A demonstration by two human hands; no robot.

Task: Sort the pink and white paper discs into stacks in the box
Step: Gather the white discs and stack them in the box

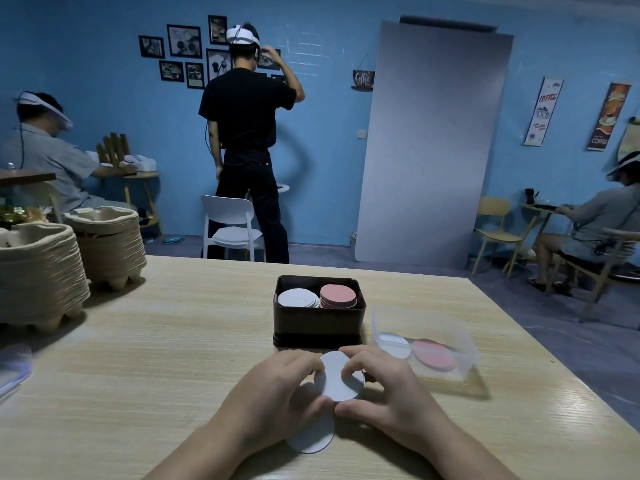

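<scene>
The left hand (277,396) and right hand (391,393) together pinch round white paper discs (341,379) over the pale wooden table (156,358), just near of the dark rectangular box (318,327). Inside the box, a white stack (298,298) sits left and a pink stack (337,295) right. The clear plastic tub (460,344) at right holds a few unsorted discs (434,355), so the sorting seems well along but unfinished.

One box (317,323) holds two stacks: one white stack (298,298), one pink stack (338,296). Right of the box, one tub (464,344) shows two discs (a white disc (393,345) and a pink disc (434,355); any beneath are hidden). Before the box are two hands, a left hand (273,396) and a right hand (384,393), and two loose white discs, an upper disc (337,379) and a lower disc (311,439). Left of the box are two tray piles (38,271) (110,247). Behind it are three people (52,161) (246,133) (595,220).
</scene>
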